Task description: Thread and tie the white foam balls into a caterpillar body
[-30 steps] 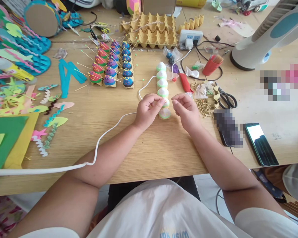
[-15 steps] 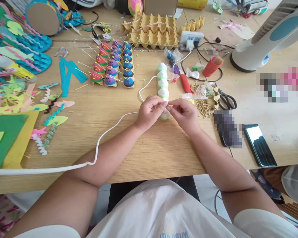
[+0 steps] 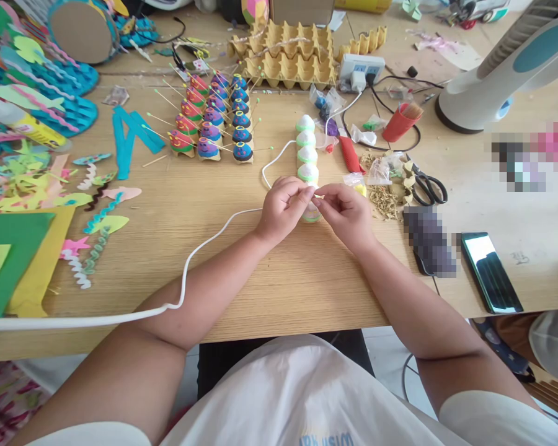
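A row of white egg-carton cups with pale green bands (image 3: 307, 154) stands on the table, running away from me. Over its near end, my left hand (image 3: 286, 207) and my right hand (image 3: 346, 214) meet fingertip to fingertip. Both are closed in a pinch, and whatever lies between the fingers is too small to make out. The hands hide part of the nearest cups. A white cable (image 3: 223, 230) passes beside the row and across my left forearm. Left of the row stand painted egg-carton caterpillars (image 3: 211, 132) in red, purple and blue with pin-like feelers.
Scissors (image 3: 428, 186), a red cup of sticks (image 3: 400, 122) and clay bags lie to the right, with a phone (image 3: 490, 272) nearer me. A power strip (image 3: 363, 65) and egg trays (image 3: 286, 52) sit behind. A fan (image 3: 497, 74) stands far right; paper cut-outs (image 3: 32, 186) cover the left.
The view has shifted very slightly. Both hands keep the same pinch over the near end of the row, with only tiny finger movement.
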{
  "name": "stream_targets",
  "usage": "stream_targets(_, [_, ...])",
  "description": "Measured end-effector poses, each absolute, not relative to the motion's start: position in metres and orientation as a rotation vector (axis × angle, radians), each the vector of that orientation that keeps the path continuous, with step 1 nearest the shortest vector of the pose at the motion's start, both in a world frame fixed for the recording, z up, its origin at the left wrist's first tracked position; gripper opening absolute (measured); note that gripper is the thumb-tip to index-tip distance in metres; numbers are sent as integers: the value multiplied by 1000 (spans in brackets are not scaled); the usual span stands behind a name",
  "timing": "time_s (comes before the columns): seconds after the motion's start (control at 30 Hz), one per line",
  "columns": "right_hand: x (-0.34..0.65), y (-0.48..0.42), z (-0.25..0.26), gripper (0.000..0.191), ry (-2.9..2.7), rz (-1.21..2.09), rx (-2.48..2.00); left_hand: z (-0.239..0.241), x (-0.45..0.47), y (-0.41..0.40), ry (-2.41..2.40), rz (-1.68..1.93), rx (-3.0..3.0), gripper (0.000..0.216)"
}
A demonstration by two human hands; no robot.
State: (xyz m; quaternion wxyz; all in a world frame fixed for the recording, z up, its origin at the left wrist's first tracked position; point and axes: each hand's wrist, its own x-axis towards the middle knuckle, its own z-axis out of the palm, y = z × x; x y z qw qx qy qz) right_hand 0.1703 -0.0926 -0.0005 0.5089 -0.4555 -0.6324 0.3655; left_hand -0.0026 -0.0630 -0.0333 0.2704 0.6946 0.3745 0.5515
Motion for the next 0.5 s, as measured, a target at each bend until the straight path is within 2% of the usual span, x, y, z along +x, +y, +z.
stream_targets(0.17, [171, -90, -4, 10, -1610, 860, -1051, -32, -2, -64, 993, 1506, 1819, 57])
stream_targets(0.5, [172, -86, -14, 9, -1724, 675, -1014, -31, 0, -65, 1020, 1497, 1845, 59])
